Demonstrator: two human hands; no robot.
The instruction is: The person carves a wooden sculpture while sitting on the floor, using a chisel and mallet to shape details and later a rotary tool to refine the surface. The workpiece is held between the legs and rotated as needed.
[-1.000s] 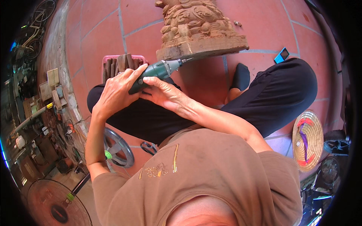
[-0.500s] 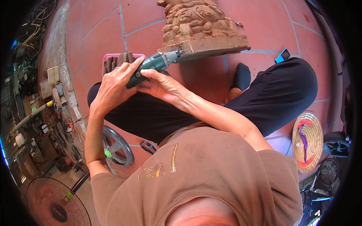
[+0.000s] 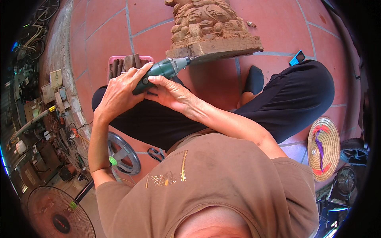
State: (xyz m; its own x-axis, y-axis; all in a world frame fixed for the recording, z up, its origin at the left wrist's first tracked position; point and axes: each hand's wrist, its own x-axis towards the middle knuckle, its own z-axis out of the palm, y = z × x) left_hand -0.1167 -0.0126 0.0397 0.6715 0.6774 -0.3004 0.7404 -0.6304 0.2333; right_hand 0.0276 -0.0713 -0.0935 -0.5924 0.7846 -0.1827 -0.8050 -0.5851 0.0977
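A green rotary tool (image 3: 160,73) is gripped in both hands above my lap. My left hand (image 3: 121,92) wraps over its rear end, while my right hand (image 3: 170,89) holds its body from the near side with the thumb along it. Its dark nose points right, close to the near lower edge of a carved brown wooden piece (image 3: 212,29). The bit is hard to make out against the wood, so I cannot tell whether it touches. Carved relief covers the piece above a thick base that faces me.
Beside my left hand stands a pink tray (image 3: 147,59) of carving tools or wooden handles. Right of my knee lie a phone (image 3: 297,58) and a round woven straw hat (image 3: 324,148). On the left are a grey wheel-shaped base (image 3: 135,164), scissors (image 3: 155,154) and a fan (image 3: 59,212).
The tool's nose has shifted slightly down, toward me, and the bit shows less against the base. Both hands keep their hold.
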